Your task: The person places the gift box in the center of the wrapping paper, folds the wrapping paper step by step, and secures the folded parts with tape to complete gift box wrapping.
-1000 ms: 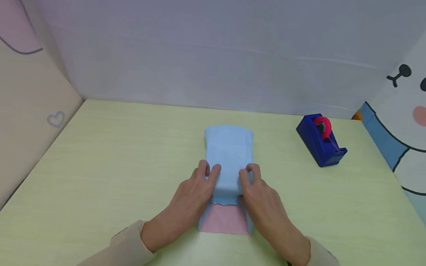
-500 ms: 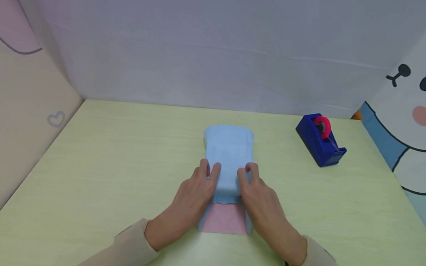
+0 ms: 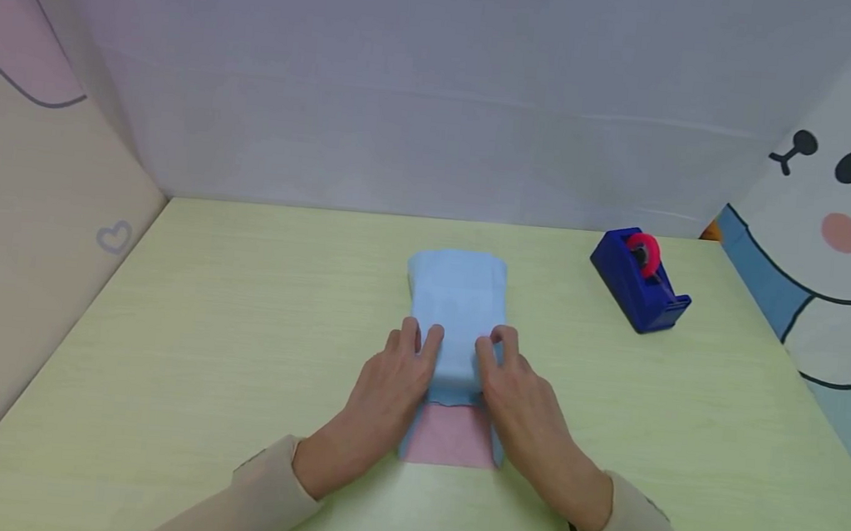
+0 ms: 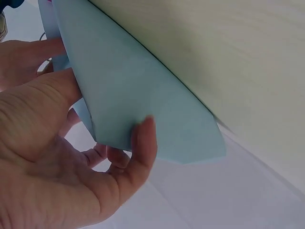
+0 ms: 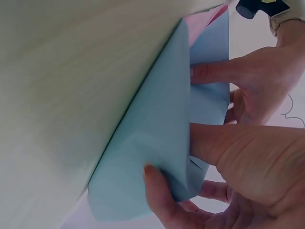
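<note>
A folded sheet of paper [image 3: 460,302], light blue outside and pink inside, lies at the middle of the table. Its pink face shows at the near end, below the blue flap. My left hand [image 3: 395,384] grips the left edge, and my right hand [image 3: 523,398] grips the right edge opposite. In the left wrist view the left thumb goes behind the blue side panel [image 4: 128,90] while a fingertip presses its outer face. Likewise in the right wrist view, the right thumb reaches inside the side panel [image 5: 143,138] with a finger on the outside. Some fingers are hidden behind the paper.
A dark blue tape dispenser [image 3: 637,282] with a red-cored roll stands at the back right of the pale wooden table [image 3: 203,323]. A plain wall sheet [image 3: 436,133] rises behind the table, with printed panels at both sides.
Both forearms have drawn slightly inward, and the blue flap's near edge sits very slightly farther from me. The hands keep their hold on both edges of the paper.
</note>
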The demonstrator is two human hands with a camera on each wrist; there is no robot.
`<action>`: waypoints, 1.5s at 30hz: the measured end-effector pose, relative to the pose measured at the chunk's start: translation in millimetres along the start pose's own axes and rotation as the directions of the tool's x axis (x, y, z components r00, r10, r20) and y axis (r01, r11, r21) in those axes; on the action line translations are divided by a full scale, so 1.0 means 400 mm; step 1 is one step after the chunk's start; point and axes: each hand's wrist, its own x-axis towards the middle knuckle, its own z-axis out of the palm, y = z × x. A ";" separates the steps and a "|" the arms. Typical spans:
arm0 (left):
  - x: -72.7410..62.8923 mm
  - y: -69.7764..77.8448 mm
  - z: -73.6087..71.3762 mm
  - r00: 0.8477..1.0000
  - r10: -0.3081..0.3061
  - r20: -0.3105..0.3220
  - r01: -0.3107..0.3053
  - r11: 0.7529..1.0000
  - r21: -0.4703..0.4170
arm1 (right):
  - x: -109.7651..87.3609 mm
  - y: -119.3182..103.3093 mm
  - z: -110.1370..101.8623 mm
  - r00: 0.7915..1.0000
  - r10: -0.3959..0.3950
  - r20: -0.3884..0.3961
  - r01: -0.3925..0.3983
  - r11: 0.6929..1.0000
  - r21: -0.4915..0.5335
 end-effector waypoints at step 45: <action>0.027 -0.013 0.009 0.945 0.324 -0.054 -0.323 0.946 0.028 | -0.048 0.016 -0.028 0.969 0.162 0.188 -0.169 0.985 0.020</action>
